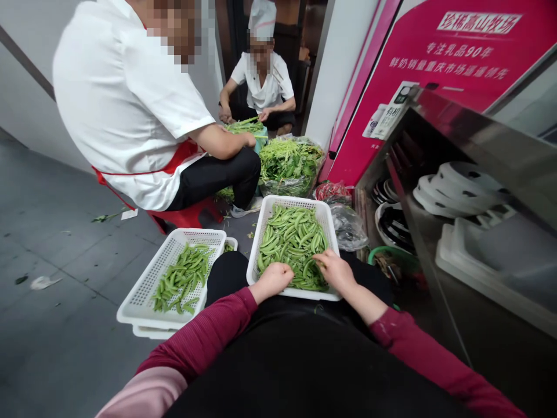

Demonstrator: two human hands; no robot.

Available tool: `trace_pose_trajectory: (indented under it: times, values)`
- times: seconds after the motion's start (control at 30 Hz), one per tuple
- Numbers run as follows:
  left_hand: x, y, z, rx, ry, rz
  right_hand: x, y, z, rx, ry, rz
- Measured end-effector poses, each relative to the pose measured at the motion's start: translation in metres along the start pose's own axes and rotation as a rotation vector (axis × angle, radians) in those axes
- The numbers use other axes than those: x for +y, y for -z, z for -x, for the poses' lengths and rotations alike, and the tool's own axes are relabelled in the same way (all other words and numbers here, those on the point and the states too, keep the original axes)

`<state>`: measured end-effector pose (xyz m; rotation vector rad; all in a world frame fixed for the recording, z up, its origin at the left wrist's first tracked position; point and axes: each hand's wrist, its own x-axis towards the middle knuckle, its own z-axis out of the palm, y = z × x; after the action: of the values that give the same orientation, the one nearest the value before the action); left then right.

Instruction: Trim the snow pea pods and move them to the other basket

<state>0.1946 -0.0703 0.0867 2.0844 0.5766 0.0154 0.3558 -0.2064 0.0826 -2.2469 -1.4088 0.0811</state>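
Note:
A white plastic basket point(256, 255) full of green pea pods point(289, 232) rests on my lap. My left hand point(275, 279) is closed over the basket's near left part, its fingers curled in; whatever they hold is hidden. At the near right side my right hand point(334, 268) pinches a pea pod just above the heap, thumb and fingertips together. To my left, a second white basket point(145, 290) on the floor contains a smaller pile of pea pods point(183, 278). It stands on another white tray.
Ahead, a seated person point(143, 104) and a squatting person point(261, 75) handle leafy stems beside a large bag of greens point(291, 162). On my right are a metal shelf point(435, 278) with stacked white dishes point(461, 186) and a green-rimmed basin point(387, 251).

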Motion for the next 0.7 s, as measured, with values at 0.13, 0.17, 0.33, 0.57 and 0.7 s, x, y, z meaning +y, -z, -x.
trace_pose_trajectory:
  times: [0.13, 0.17, 0.33, 0.57, 0.7]
  values:
    - [0.006, -0.002, 0.005, -0.044, -0.082, -0.143, -0.002, -0.027, -0.018, -0.291, 0.04, 0.293]
    - [0.006, -0.002, 0.006, -0.045, -0.094, -0.153, -0.001, -0.032, -0.022, -0.312, 0.039, 0.298]
    - [-0.002, -0.003, -0.002, -0.03, -0.06, -0.136, 0.004, -0.036, -0.026, -0.249, 0.03, 0.196]
    - [0.01, -0.008, -0.009, -0.005, -0.146, -0.165, -0.011, -0.021, -0.006, 0.113, -0.514, -0.997]
    - [0.02, -0.014, -0.008, -0.005, -0.264, -0.186, -0.021, -0.02, 0.002, 0.056, -0.54, -1.147]
